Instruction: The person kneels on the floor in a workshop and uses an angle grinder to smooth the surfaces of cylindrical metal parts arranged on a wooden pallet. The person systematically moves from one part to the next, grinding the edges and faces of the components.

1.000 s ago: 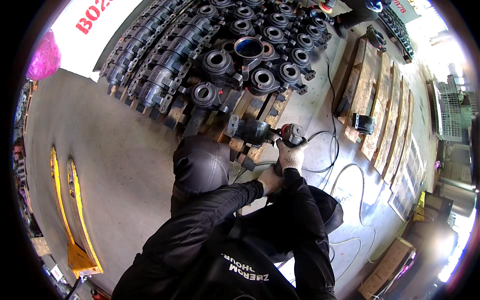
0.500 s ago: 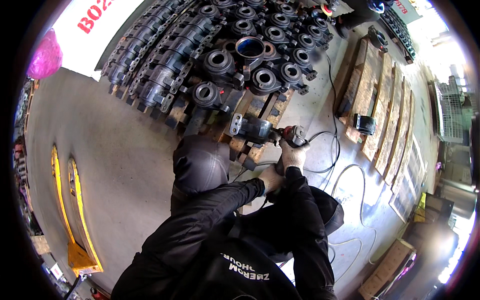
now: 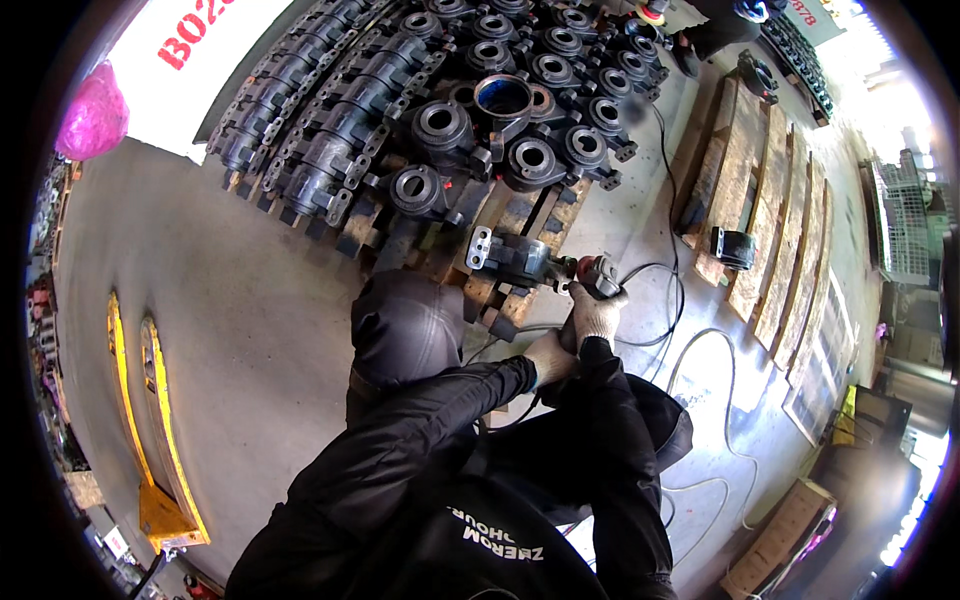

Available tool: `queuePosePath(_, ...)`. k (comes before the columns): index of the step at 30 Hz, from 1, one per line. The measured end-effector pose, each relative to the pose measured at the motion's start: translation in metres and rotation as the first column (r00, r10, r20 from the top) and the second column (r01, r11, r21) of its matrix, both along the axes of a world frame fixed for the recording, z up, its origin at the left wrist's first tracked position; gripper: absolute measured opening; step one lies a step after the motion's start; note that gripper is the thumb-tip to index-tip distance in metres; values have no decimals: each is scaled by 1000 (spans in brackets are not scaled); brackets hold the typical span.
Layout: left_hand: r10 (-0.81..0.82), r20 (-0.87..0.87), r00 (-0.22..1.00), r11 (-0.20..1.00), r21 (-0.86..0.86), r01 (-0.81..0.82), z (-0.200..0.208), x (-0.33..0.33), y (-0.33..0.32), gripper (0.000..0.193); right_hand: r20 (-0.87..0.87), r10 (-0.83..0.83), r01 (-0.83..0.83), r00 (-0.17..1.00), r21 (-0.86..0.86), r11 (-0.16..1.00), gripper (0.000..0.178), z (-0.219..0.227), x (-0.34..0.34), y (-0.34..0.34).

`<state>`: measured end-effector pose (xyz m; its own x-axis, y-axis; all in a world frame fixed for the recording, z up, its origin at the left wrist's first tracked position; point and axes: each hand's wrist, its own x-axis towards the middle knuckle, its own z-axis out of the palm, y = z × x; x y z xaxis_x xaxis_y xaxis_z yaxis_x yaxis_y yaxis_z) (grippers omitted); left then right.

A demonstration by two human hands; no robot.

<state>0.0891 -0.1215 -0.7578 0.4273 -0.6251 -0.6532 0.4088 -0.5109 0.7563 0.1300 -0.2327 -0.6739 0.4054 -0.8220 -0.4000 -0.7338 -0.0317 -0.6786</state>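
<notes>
Both gloved hands are closed round an angle grinder. My right hand grips it just behind its head, while my left hand wraps the rear of its body. The grinder's reddish disc side is at the right end of a dark cylindrical metal casting. Whether the disc touches the metal I cannot tell. This casting lies on its side at the near end of a wooden pallet, with a light two-hole flange at its left. Much of the grinder's body is hidden by my gloves.
Several ringed castings and rows of cylindrical ones crowd the pallet ahead. A black cable loops on the floor at right. Beyond it lies another pallet bearing two castings. Yellow pallet-jack forks stand left; a person's leg shows far right.
The whole view has shifted slightly. My hands and the grinder stay at the casting's right end, with the grip unchanged.
</notes>
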Motion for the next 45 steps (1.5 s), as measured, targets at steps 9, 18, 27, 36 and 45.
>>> queuePosePath(9, 63, -90, 994, 995, -66, -69, 63, 16, 6, 82, 81, 44, -47, 996, 36, 998, 96, -15, -5, -8)
queuePosePath(18, 58, -97, 994, 998, -28, -61, 70, 21, 10, 78, -16, 95, -94, 995, 67, 993, 95, -3, 4, -2)
queuePosePath(27, -2, -71, 998, 996, 89, 8, 87, 30, 8, 73, 4, 58, -58, 998, 34, 998, 95, -5, 2, -8)
queuePosePath(36, -128, -196, 972, 988, 59, 142, 59, 25, -2, 74, -54, -52, 54, 997, 40, 998, 93, -18, -11, -17)
queuePosePath(45, -90, 11, 996, 995, -43, 90, 75, 17, 3, 89, 85, -78, 78, 993, 4, 997, 95, 35, -21, -8)
